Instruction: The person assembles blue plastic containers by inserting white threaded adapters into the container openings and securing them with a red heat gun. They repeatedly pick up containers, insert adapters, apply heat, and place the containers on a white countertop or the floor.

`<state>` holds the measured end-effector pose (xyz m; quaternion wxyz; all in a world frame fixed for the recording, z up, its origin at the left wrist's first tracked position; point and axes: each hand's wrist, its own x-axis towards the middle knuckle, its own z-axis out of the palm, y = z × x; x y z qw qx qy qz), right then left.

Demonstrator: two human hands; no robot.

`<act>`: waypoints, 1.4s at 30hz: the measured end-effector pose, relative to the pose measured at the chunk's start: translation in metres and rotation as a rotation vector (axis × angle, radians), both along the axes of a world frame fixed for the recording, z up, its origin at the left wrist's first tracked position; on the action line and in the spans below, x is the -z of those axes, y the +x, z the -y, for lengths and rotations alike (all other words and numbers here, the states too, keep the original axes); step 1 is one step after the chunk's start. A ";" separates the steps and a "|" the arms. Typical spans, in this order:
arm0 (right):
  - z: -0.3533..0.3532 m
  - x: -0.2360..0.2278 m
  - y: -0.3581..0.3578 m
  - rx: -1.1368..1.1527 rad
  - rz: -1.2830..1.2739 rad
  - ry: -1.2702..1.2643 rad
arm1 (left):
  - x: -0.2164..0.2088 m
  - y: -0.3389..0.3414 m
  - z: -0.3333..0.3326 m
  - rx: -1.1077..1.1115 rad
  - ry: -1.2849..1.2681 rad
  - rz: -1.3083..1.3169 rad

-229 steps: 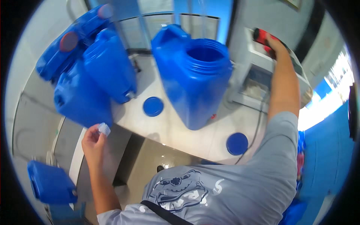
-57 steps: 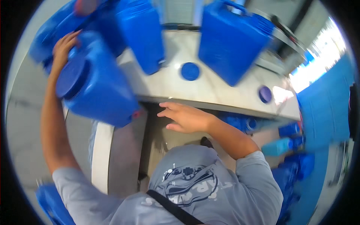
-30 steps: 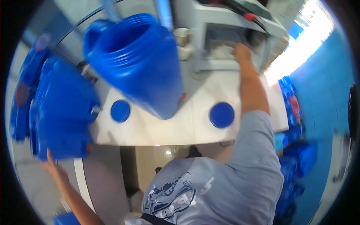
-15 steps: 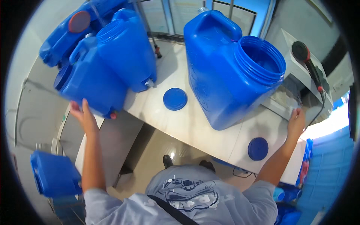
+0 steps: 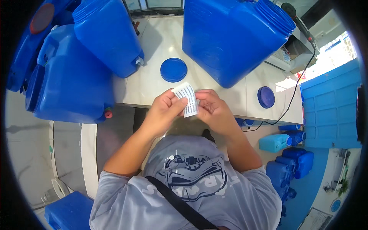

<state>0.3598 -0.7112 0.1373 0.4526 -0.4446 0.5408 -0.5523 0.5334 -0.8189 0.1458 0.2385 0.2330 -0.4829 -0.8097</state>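
Note:
In front of my chest, over the counter's near edge, my left hand [image 5: 163, 113] pinches a small white printed paper slip [image 5: 187, 96] between thumb and fingers. My right hand [image 5: 215, 111] is closed at the slip's right edge, its fingertips against the paper. Just beyond the slip lies a round blue lid [image 5: 173, 69]. A large blue jug [image 5: 220, 44] with an uncovered wide mouth stands behind my right hand. Farther right on the counter is a second, darker blue lid [image 5: 266, 97].
Blue jugs with spigots, one upright [image 5: 109, 38] and one nearer [image 5: 74, 80], stand at the left. A corded black-and-red tool [image 5: 301, 25] rests at the far right. Several jugs [image 5: 278, 174] sit below on the right, another blue container [image 5: 71, 211] at lower left.
Both hands came in from far apart to meet in the middle. The right hand came from the box at the right; the paper slip is now plainly visible between them. My view tilted downward.

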 end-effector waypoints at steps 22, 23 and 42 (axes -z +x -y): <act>-0.001 0.026 0.000 0.030 0.316 0.127 | 0.040 -0.013 0.001 -0.139 -0.138 0.172; -0.004 0.024 -0.011 0.050 0.317 0.229 | 0.041 -0.022 -0.003 -0.128 -0.087 0.197; 0.089 -0.229 -0.531 0.301 -1.389 0.458 | 0.065 -0.024 -0.112 -0.813 -0.230 0.492</act>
